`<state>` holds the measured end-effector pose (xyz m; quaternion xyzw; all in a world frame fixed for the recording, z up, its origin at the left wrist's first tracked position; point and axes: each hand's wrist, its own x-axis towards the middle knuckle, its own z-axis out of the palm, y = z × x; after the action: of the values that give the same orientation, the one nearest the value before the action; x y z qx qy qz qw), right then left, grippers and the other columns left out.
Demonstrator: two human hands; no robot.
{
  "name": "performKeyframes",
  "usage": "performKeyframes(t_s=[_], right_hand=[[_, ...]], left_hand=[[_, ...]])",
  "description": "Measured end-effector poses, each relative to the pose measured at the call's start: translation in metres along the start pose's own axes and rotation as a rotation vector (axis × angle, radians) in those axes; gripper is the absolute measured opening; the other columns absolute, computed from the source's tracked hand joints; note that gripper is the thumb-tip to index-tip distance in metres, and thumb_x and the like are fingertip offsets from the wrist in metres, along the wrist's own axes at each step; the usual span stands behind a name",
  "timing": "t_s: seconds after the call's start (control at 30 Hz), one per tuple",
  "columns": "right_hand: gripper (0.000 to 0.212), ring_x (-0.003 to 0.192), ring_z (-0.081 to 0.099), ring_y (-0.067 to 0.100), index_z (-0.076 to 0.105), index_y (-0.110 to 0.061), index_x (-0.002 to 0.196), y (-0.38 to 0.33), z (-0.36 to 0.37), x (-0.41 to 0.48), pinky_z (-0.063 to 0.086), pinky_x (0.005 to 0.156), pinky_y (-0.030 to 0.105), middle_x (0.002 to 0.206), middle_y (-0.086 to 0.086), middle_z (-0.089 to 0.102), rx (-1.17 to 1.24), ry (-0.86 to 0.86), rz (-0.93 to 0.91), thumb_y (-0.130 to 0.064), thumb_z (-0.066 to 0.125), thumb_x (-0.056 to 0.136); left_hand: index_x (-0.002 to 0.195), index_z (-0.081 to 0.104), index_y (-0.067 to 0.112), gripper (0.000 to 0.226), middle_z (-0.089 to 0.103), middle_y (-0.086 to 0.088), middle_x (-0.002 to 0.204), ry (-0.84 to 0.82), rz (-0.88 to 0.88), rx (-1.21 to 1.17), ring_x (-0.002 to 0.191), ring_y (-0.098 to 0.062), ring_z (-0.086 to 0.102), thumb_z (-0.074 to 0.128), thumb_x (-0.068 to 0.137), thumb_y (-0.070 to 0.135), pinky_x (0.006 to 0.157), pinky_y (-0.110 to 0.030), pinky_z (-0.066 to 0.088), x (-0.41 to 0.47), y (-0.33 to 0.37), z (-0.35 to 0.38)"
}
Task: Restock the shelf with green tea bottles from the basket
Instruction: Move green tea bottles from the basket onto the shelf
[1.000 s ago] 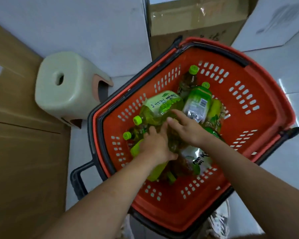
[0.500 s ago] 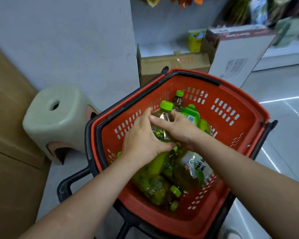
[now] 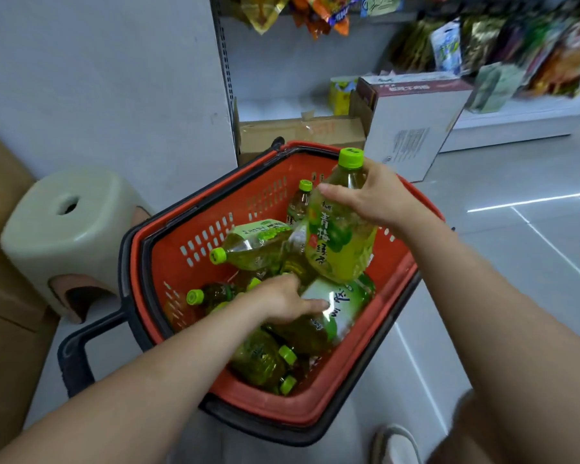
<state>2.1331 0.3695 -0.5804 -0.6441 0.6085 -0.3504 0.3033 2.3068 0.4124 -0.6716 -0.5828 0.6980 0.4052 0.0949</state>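
A red plastic basket (image 3: pixel 195 229) with a black frame stands on the floor, holding several green tea bottles with lime caps. My right hand (image 3: pixel 375 199) grips a large green tea bottle (image 3: pixel 340 242) by its shoulder, upright, lifted above the pile. My left hand (image 3: pixel 282 298) reaches down into the basket and rests on a big bottle lying on its side (image 3: pixel 335 306), fingers extended over its label. Another bottle (image 3: pixel 252 242) lies tilted behind my left hand. The shelf (image 3: pixel 516 108) is at the upper right.
A pale plastic stool (image 3: pixel 67 222) stands left of the basket. Brown cardboard (image 3: pixel 0 296) runs along the left edge. A cardboard box (image 3: pixel 302 132) and a white carton (image 3: pixel 412 125) sit behind the basket. Snack packets (image 3: pixel 533 55) fill the shelf. A shoe (image 3: pixel 395 443) shows at the bottom.
My right hand has raised the large bottle up and to the right, out of the pile. My left hand let go of it and dropped onto a lying bottle. The view tilted up.
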Motion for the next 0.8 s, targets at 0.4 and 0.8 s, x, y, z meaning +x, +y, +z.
performKeyframes(t_s=[0.4,0.8], right_hand=[[0.106,0.1,0.067,0.02,0.06,-0.016,0.118,0.016,-0.013,0.01,0.053,0.094,0.044,0.107,-0.001,0.07,0.158,0.015,0.129,-0.073,0.082,0.031],[0.042,0.094,0.068,0.012,0.074,-0.024,0.101,-0.042,0.029,-0.009,0.052,0.081,0.026,0.099,-0.007,0.073,0.062,-0.312,-0.099,-0.044,0.082,0.065]], left_hand=[[0.129,0.049,0.022,0.1,0.061,0.001,0.123,0.068,-0.107,0.182,0.106,-0.024,0.059,0.073,0.047,0.074,0.086,-0.036,0.051,0.0,0.002,-0.009],[0.13,0.034,0.043,0.084,0.054,0.018,0.122,0.477,0.088,0.817,0.103,-0.021,0.047,0.073,0.057,0.056,0.076,-0.036,0.047,-0.121,-0.046,-0.076]])
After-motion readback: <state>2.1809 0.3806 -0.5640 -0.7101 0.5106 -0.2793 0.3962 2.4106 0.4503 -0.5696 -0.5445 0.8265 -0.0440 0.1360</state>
